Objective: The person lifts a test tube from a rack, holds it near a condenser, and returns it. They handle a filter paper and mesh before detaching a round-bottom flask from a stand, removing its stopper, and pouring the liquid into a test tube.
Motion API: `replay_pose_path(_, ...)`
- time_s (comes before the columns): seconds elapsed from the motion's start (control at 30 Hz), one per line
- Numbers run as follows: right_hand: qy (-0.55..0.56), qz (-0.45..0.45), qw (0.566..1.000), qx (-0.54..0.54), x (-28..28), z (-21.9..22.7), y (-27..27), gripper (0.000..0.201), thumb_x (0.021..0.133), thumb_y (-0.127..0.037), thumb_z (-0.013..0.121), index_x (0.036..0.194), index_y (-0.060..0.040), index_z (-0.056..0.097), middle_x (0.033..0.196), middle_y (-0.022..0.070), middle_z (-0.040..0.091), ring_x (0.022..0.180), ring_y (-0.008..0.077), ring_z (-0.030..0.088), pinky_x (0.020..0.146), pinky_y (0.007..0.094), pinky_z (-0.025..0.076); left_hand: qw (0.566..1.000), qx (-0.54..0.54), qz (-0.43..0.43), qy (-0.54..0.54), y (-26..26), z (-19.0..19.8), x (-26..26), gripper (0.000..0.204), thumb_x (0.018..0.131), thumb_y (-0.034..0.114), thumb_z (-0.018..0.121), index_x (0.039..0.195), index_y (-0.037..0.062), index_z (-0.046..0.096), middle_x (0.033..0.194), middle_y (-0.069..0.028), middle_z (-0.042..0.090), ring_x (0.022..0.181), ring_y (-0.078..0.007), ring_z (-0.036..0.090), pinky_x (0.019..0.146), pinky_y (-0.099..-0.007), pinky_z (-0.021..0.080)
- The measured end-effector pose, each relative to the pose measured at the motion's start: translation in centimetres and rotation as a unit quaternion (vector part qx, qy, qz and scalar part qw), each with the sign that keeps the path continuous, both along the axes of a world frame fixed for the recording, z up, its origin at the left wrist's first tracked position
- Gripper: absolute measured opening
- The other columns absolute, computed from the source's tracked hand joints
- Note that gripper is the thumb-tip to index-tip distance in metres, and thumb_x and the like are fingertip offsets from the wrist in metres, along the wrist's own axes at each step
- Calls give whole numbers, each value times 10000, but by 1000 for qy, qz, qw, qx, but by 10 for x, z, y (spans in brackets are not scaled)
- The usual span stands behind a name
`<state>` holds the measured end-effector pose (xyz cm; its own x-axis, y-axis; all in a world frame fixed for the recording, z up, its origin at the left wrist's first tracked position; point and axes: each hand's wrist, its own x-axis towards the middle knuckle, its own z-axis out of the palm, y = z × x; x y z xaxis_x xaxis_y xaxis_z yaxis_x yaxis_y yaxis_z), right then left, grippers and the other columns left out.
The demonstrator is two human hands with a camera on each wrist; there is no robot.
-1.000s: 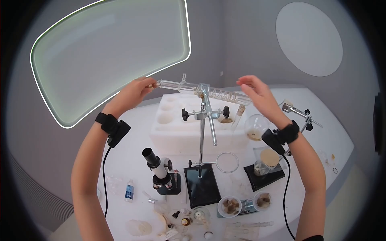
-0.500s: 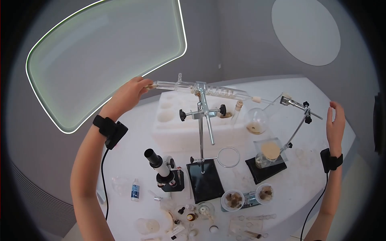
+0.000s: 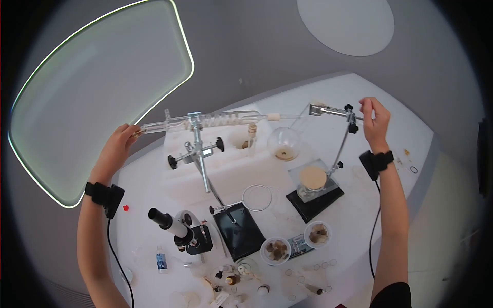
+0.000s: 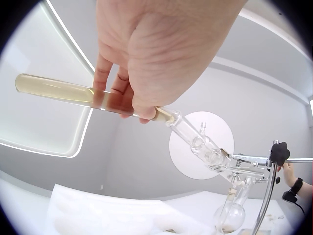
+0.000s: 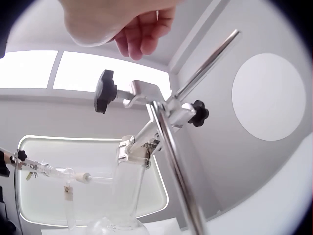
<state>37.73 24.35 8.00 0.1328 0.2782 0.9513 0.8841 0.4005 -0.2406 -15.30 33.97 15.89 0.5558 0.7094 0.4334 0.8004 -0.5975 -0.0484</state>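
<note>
My left hand (image 3: 115,151) grips a test tube (image 4: 54,89) of pale yellow liquid at the left end of a glass coil condenser (image 3: 233,119). In the left wrist view the tube's mouth meets the condenser's outlet. A clamp on the left stand (image 3: 195,123) holds the condenser at a slight tilt. At its other end, a pale stopper (image 3: 272,117) joins it to the side arm of a round-bottomed flask (image 3: 284,145) with brown matter inside. Beside the right stand's clamp holder (image 3: 351,119), my right hand (image 3: 377,122) hangs with fingers loosely curled, holding nothing.
A white foam block (image 3: 179,174) with holes stands behind the left stand, a stoppered tube (image 3: 252,138) in it. A microscope (image 3: 185,231), a small labelled bottle (image 3: 161,261), two cups of brown pieces (image 3: 276,251) and several glass vials occupy the front.
My right hand left the condenser's right end, swung out to the right, then came back to the right clamp. My left hand keeps its hold as the view turns right.
</note>
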Motion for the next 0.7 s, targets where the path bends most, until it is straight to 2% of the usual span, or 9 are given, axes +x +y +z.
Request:
replay_pose_path(0.07,49,38,998,32,-8,1,14,185,849,-84,464,731,8,572,574,53,532,527,110,505,521,243,399,1000,10,5,-12,-1,1,1,194,811,3,501,1002,19,527,887,-138,531,806,-314,528,703,-369,424)
replay_pose_path(0.2,98,82,992,16,-16,5,28,192,852,-107,478,741,10,581,601,31,554,567,90,518,546,218,401,1000,-7,15,-23,-2,1,4,191,811,-5,495,999,15,523,888,-142,531,802,-314,526,703,-364,422)
replay_pose_path(0.27,221,222,945,-90,-19,6,30,204,860,-129,477,757,5,590,637,26,567,609,87,529,580,214,414,1000,-20,6,-23,-1,-1,3,190,810,-8,495,997,9,520,885,-143,531,797,-312,525,704,-360,421)
replay_pose_path(0.47,207,281,928,-128,-25,14,19,225,870,-153,467,766,3,591,658,26,571,634,83,532,614,218,418,1000,-1,9,-22,-2,1,4,182,813,-6,493,994,5,515,874,-144,530,788,-306,525,698,-358,419)
replay_pose_path(0.7,190,265,935,-138,-28,0,19,209,875,-138,456,764,-1,569,668,27,558,642,89,531,621,218,413,999,-10,14,-31,-6,1,6,184,816,-4,488,997,8,517,876,-137,525,790,-296,520,699,-354,409)
